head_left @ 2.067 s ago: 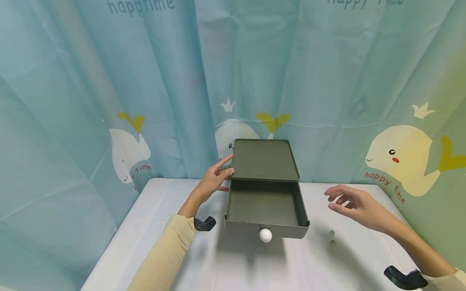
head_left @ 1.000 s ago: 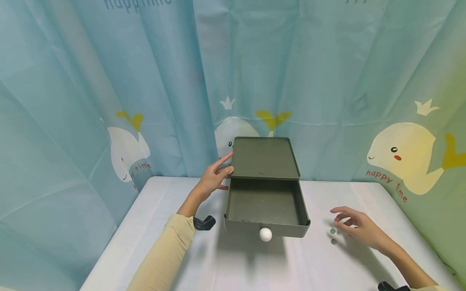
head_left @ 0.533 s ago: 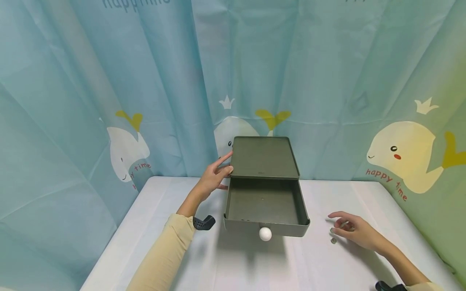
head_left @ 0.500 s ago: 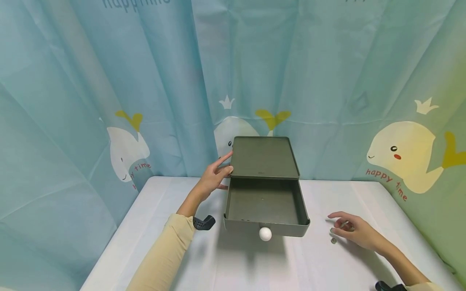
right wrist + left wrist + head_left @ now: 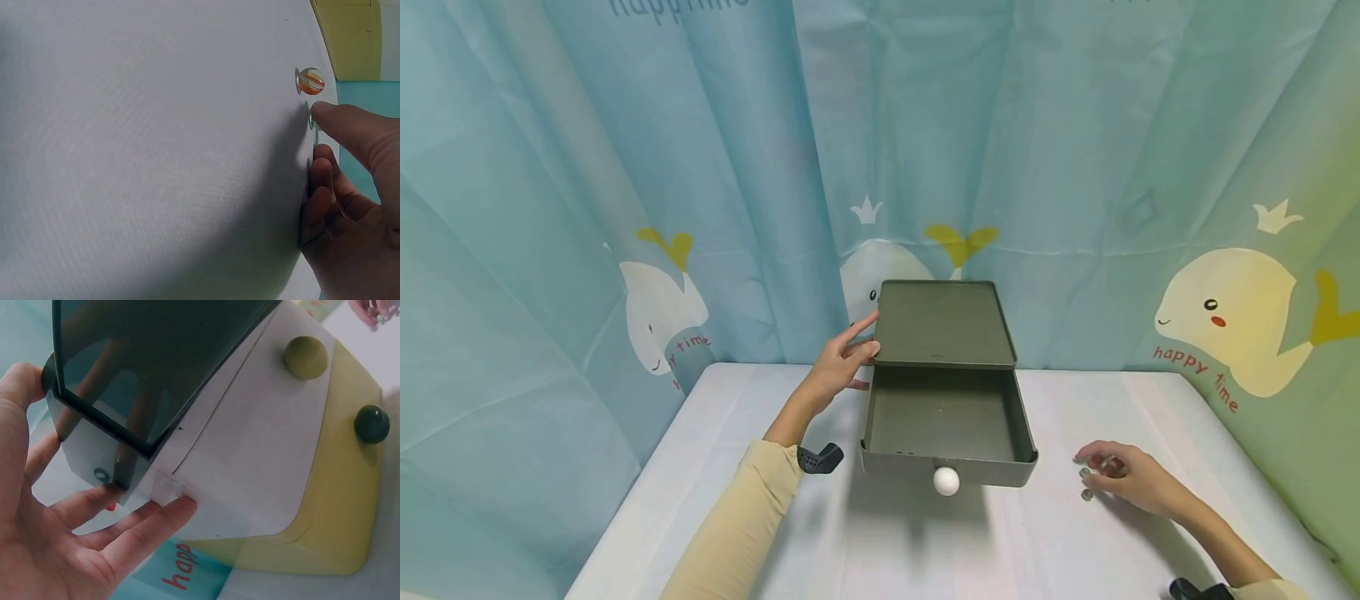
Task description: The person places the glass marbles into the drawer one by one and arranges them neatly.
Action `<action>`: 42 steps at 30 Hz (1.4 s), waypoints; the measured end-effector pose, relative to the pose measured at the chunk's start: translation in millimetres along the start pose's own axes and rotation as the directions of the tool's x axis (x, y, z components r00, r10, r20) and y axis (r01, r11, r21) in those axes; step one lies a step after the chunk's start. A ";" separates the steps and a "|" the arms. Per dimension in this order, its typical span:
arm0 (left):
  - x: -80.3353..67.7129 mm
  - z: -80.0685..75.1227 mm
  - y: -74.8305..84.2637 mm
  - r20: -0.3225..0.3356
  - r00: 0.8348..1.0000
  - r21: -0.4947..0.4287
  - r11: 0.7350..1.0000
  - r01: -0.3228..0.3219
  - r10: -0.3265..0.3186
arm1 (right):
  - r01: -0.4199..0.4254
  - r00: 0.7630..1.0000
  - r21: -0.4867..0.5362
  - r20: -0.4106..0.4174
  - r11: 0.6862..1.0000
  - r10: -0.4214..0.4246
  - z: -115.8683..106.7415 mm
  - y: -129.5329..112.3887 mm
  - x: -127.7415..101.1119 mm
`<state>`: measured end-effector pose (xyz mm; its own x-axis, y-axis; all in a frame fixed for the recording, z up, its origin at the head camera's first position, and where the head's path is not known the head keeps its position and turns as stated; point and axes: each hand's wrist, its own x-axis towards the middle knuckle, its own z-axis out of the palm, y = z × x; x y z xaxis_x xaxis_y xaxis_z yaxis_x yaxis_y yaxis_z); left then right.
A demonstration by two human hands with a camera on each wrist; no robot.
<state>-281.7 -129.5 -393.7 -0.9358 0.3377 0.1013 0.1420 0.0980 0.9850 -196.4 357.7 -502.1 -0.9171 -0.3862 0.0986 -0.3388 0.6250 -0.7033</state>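
My left hand (image 5: 835, 367) rests against the left side of a drawer cabinet (image 5: 250, 444), its fingers spread along the side wall and its thumb at the top edge. The olive-green top drawer (image 5: 946, 417) is pulled out, with a white round knob (image 5: 947, 481) on its front. To the right, my right hand (image 5: 1131, 477) is low over the table, thumb and index finger apart on either side of a small glass marble (image 5: 1084, 472). In the right wrist view, the thumb partly covers this marble. Another marble (image 5: 311, 81), with orange streaks, lies just beside it.
Below the green drawer, the cabinet has a pale drawer with an olive knob (image 5: 305, 357) and a yellow one with a dark green knob (image 5: 372, 424). A white cloth covers the table (image 5: 737, 500). A whale-print curtain (image 5: 745, 167) hangs behind.
My right hand has come down from above the table to the marbles, and its thumb and index finger now stand around one. My left hand and the drawer have stayed in place.
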 end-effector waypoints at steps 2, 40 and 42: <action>-0.2 -0.4 0.0 -0.001 1.000 0.003 1.000 -0.003 0.003 | -0.011 1.000 -0.002 -0.002 1.000 0.011 -0.4 -0.7 0.2; -2.9 1.2 2.4 0.006 1.000 0.000 1.000 -0.012 0.012 | -0.050 0.999 -0.071 -0.010 0.996 0.050 0.9 -0.4 -2.3; -3.3 1.2 2.7 0.009 1.000 -0.003 1.000 -0.008 0.008 | -0.056 0.998 -0.073 -0.011 0.996 0.055 1.5 -0.2 -2.2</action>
<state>-277.9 -129.2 -391.6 -0.9315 0.3472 0.1080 0.1487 0.0925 0.9846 -193.9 357.4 -503.2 -0.9367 -0.3437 0.0675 -0.3016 0.6933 -0.6545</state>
